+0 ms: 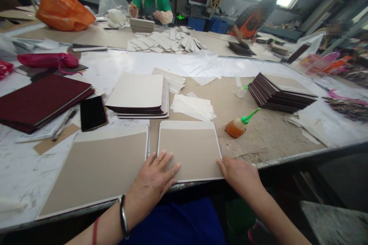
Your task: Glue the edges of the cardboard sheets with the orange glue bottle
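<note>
A beige panel with a pale border (191, 143) lies at the table's front edge, directly before me. My left hand (156, 174) rests on its lower left corner, fingers spread and laid flat. At the lower right edge my right hand (237, 170) pinches the panel, thumb at the rim; its other fingers are mostly hidden. A larger beige sheet (103, 164) lies to the left. Behind the panel are loose white strips (193, 107) and a stack of pale-topped panels (138, 91). An orange-brown glue bottle with a green nozzle (236, 127) stands on the right.
Dark red folders (40, 101) and a phone (93, 113) lie at left. A stack of dark-edged panels (283, 92) is at right. Across the table, two people work near a pile of white pieces (166, 40) and an orange bag (61, 7).
</note>
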